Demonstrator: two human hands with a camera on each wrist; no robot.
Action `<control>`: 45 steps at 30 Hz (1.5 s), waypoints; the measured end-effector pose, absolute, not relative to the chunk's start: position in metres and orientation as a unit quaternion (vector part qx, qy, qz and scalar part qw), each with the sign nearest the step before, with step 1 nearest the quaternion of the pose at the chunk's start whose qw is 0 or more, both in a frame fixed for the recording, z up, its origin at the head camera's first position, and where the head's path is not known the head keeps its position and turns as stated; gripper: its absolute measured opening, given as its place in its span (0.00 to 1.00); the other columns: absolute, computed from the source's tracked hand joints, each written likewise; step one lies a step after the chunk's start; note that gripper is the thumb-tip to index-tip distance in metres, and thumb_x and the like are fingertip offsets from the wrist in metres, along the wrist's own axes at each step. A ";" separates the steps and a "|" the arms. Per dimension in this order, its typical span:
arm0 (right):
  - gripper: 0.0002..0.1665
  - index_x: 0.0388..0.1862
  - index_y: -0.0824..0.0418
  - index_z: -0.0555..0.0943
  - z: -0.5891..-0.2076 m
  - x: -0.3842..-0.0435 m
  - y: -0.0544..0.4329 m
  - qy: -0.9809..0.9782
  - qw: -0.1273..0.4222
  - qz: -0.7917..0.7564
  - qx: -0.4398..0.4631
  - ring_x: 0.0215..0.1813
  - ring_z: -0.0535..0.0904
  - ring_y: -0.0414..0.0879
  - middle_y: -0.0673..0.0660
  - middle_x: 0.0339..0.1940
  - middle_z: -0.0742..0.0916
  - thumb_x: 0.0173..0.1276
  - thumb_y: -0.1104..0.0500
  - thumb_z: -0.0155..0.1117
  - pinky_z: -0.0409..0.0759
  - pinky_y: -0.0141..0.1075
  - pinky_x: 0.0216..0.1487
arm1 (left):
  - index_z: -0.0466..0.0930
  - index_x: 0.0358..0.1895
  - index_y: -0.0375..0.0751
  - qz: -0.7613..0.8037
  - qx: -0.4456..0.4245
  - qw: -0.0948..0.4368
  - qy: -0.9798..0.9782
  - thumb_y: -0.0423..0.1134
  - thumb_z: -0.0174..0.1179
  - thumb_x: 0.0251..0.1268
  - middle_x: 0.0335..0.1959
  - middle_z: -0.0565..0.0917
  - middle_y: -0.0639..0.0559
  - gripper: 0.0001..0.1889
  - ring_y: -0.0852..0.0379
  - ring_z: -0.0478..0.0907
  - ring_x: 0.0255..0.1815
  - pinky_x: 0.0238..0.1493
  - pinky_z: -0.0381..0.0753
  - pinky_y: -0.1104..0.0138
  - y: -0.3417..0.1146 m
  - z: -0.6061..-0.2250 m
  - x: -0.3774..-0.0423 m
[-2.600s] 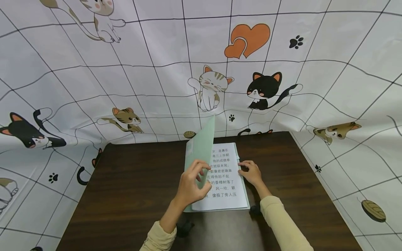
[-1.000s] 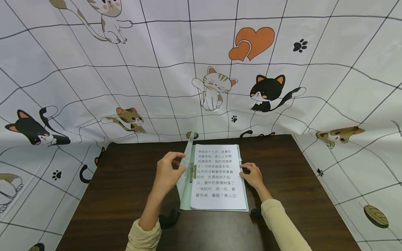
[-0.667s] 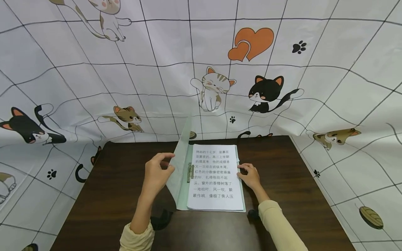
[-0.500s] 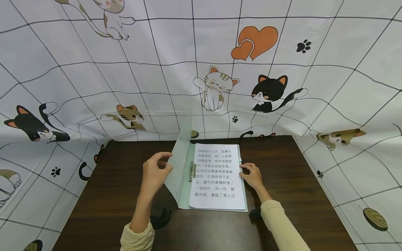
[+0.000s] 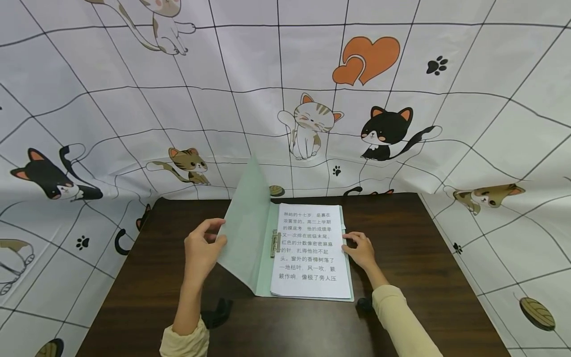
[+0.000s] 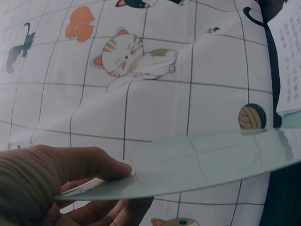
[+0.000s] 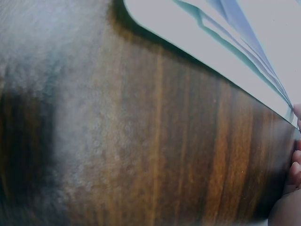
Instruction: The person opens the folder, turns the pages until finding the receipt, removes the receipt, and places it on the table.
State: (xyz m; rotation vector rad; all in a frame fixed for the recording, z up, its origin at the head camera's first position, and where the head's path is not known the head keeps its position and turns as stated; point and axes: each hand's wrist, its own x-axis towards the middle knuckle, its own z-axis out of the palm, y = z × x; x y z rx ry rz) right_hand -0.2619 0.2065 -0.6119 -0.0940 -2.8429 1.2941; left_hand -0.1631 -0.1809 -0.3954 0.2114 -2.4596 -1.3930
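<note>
A pale green folder (image 5: 265, 277) lies on the table with its cover (image 5: 243, 228) raised at the left, leaning outward. My left hand (image 5: 200, 250) pinches that cover by its outer edge; in the left wrist view the thumb is on one face of the cover (image 6: 202, 160) and the fingers are behind the other. A stack of printed white sheets (image 5: 308, 258) sits inside, beside a metal clip (image 5: 274, 244) near the spine. At the folder's right edge my right hand (image 5: 360, 249) pinches the edge, and the sheets press together under its fingertip in the right wrist view.
The dark wooden table (image 5: 285, 327) carries the folder near its back edge. A white curtain (image 5: 250, 64) printed with cats and grid lines hangs behind and along both sides. Dark objects show by the left wrist (image 5: 217, 313) and right wrist (image 5: 365, 305).
My left hand has swung the cover from over the sheets to the left, uncovering the printed page and the clip. My right hand has stayed at the folder's right edge.
</note>
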 end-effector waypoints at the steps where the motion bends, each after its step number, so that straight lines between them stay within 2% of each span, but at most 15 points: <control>1: 0.23 0.56 0.61 0.82 -0.612 -0.262 0.207 -0.910 0.008 0.413 -0.030 0.64 0.69 0.62 0.63 0.65 0.75 0.62 0.57 0.67 0.67 0.59 0.62 | 0.84 0.48 0.36 -0.489 0.075 0.152 -0.856 0.23 0.58 0.53 0.47 0.86 0.37 0.18 0.57 0.78 0.32 0.25 0.75 0.75 -0.183 -0.396 -0.163; 8: 0.22 0.56 0.61 0.82 -0.612 -0.262 0.208 -0.911 0.006 0.411 -0.030 0.63 0.69 0.61 0.63 0.65 0.75 0.62 0.57 0.67 0.67 0.59 0.61 | 0.83 0.50 0.38 -0.506 0.098 0.133 -0.847 0.25 0.59 0.55 0.49 0.85 0.41 0.18 0.71 0.76 0.29 0.27 0.77 0.75 -0.199 -0.403 -0.159; 12: 0.22 0.56 0.60 0.82 -0.611 -0.262 0.207 -0.909 0.003 0.415 -0.032 0.64 0.68 0.62 0.63 0.65 0.75 0.62 0.57 0.67 0.66 0.59 0.62 | 0.82 0.51 0.38 -0.504 0.105 0.135 -0.846 0.25 0.58 0.56 0.51 0.84 0.40 0.18 0.74 0.76 0.29 0.26 0.77 0.75 -0.208 -0.408 -0.157; 20: 0.23 0.57 0.61 0.81 -0.608 -0.263 0.205 -0.910 -0.007 0.413 -0.025 0.66 0.66 0.64 0.64 0.66 0.74 0.64 0.57 0.65 0.65 0.61 0.63 | 0.83 0.49 0.36 -0.428 0.134 0.210 -0.869 0.23 0.59 0.53 0.47 0.86 0.37 0.17 0.75 0.69 0.23 0.21 0.69 0.75 -0.229 -0.422 -0.151; 24: 0.23 0.59 0.60 0.80 -0.608 -0.263 0.207 -0.913 -0.009 0.406 -0.028 0.67 0.65 0.64 0.64 0.67 0.73 0.65 0.56 0.65 0.64 0.61 0.64 | 0.83 0.49 0.35 -0.428 0.142 0.224 -0.864 0.23 0.59 0.53 0.47 0.85 0.36 0.18 0.74 0.67 0.21 0.20 0.67 0.75 -0.234 -0.431 -0.151; 27: 0.23 0.59 0.61 0.80 -0.608 -0.262 0.208 -0.914 -0.013 0.405 -0.034 0.68 0.64 0.64 0.63 0.67 0.72 0.65 0.57 0.65 0.63 0.61 0.65 | 0.83 0.50 0.36 -0.428 0.152 0.228 -0.861 0.24 0.59 0.53 0.48 0.85 0.37 0.18 0.69 0.70 0.23 0.22 0.67 0.74 -0.236 -0.437 -0.152; 31: 0.24 0.60 0.61 0.79 -0.609 -0.261 0.207 -0.912 -0.021 0.409 -0.034 0.68 0.64 0.64 0.64 0.68 0.72 0.65 0.56 0.65 0.63 0.61 0.65 | 0.82 0.52 0.38 -0.407 0.184 0.234 -0.864 0.26 0.60 0.54 0.50 0.85 0.38 0.19 0.53 0.77 0.31 0.27 0.66 0.69 -0.239 -0.442 -0.152; 33: 0.24 0.60 0.61 0.79 -0.610 -0.259 0.208 -0.910 -0.022 0.412 -0.039 0.68 0.64 0.64 0.64 0.67 0.72 0.65 0.57 0.65 0.64 0.61 0.65 | 0.81 0.53 0.38 -0.403 0.196 0.229 -0.864 0.27 0.60 0.55 0.52 0.84 0.38 0.20 0.45 0.78 0.38 0.30 0.67 0.64 -0.239 -0.445 -0.153; 35: 0.24 0.60 0.60 0.79 -0.610 -0.259 0.208 -0.909 -0.022 0.414 -0.045 0.68 0.64 0.63 0.63 0.67 0.72 0.65 0.57 0.65 0.65 0.61 0.65 | 0.79 0.56 0.36 -0.407 0.203 0.223 -0.863 0.28 0.60 0.55 0.55 0.82 0.35 0.21 0.37 0.79 0.45 0.35 0.71 0.57 -0.239 -0.448 -0.153; 37: 0.24 0.60 0.60 0.79 -0.610 -0.259 0.207 -0.908 -0.021 0.417 -0.048 0.68 0.64 0.63 0.63 0.68 0.72 0.65 0.56 0.65 0.64 0.61 0.65 | 0.78 0.58 0.35 -0.408 0.210 0.223 -0.860 0.28 0.59 0.56 0.57 0.81 0.33 0.23 0.33 0.78 0.51 0.44 0.73 0.48 -0.239 -0.451 -0.154; 39: 0.24 0.60 0.60 0.79 -0.610 -0.260 0.206 -0.907 -0.022 0.418 -0.047 0.69 0.64 0.63 0.63 0.68 0.72 0.65 0.56 0.64 0.64 0.61 0.65 | 0.77 0.59 0.33 -0.404 0.217 0.230 -0.858 0.28 0.59 0.56 0.58 0.79 0.31 0.24 0.30 0.75 0.55 0.55 0.69 0.42 -0.238 -0.456 -0.154; 41: 0.24 0.60 0.60 0.79 -0.610 -0.262 0.206 -0.906 -0.022 0.420 -0.044 0.69 0.63 0.63 0.63 0.68 0.72 0.65 0.56 0.64 0.64 0.61 0.66 | 0.77 0.60 0.33 -0.393 0.226 0.241 -0.858 0.28 0.59 0.56 0.59 0.79 0.29 0.24 0.28 0.73 0.57 0.64 0.60 0.38 -0.238 -0.461 -0.154; 45: 0.23 0.59 0.60 0.80 -0.609 -0.261 0.206 -0.908 -0.019 0.417 -0.041 0.69 0.63 0.64 0.64 0.67 0.72 0.65 0.56 0.64 0.64 0.61 0.66 | 0.76 0.60 0.31 -0.373 0.234 0.256 -0.861 0.29 0.60 0.56 0.61 0.77 0.29 0.25 0.27 0.69 0.60 0.70 0.44 0.33 -0.237 -0.476 -0.152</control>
